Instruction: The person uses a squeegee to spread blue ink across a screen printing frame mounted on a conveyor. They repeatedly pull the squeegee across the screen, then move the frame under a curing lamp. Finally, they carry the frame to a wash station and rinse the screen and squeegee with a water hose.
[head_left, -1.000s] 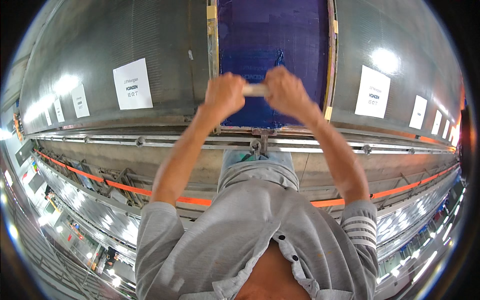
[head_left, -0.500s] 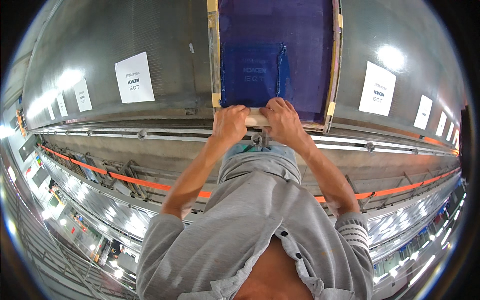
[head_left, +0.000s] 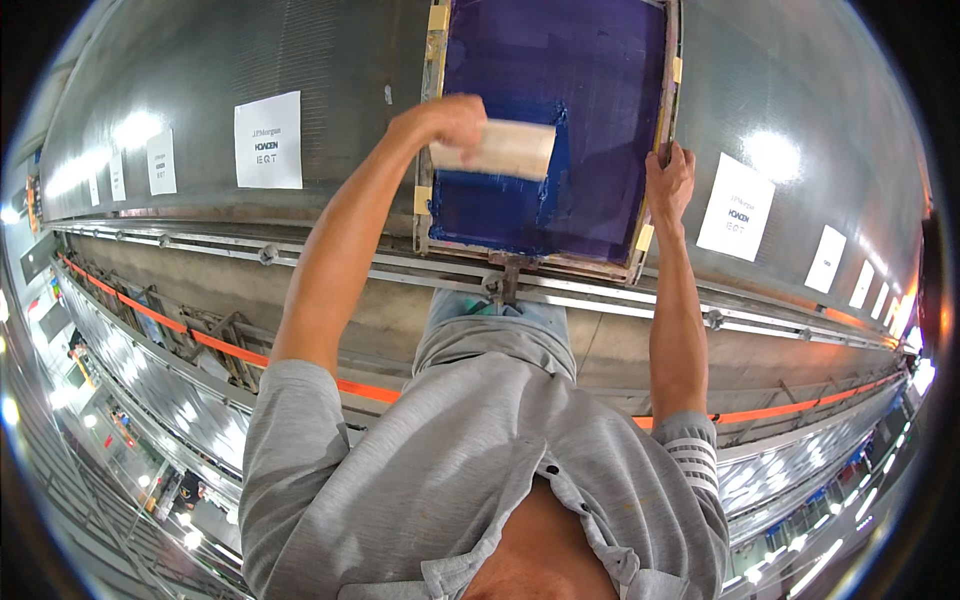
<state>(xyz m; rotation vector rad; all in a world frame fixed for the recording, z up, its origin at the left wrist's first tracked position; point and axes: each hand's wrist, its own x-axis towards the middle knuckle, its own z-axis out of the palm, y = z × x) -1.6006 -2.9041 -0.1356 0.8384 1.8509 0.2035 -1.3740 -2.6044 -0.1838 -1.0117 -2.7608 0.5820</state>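
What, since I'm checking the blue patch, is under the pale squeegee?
The purple screen lies under the squeegee, its blue patch showing beyond the squeegee's near edge and right end. The strip directly beneath is covered; whether they touch is unclear.

matt pale block (head_left: 505, 148) over a smooth purple panel (head_left: 600, 150), dark glossy table (head_left: 340, 60)

near upper centre, the block looks like smooth bare wood with a dull finish; the panel has a soft sheen, and the blue coating (head_left: 490, 220) on it looks wet, with a rough, ridged edge. the frame (head_left: 436, 75) looks worn, with matt yellowish patches. the table throws back glare at upper left and upper right; the white sheets (head_left: 268, 140) are matt, paper or thin cloth. across the middle runs a shiny metal rail (head_left: 380, 272); at lower centre, the shirt (head_left: 460, 430) is soft, matt grey cloth.
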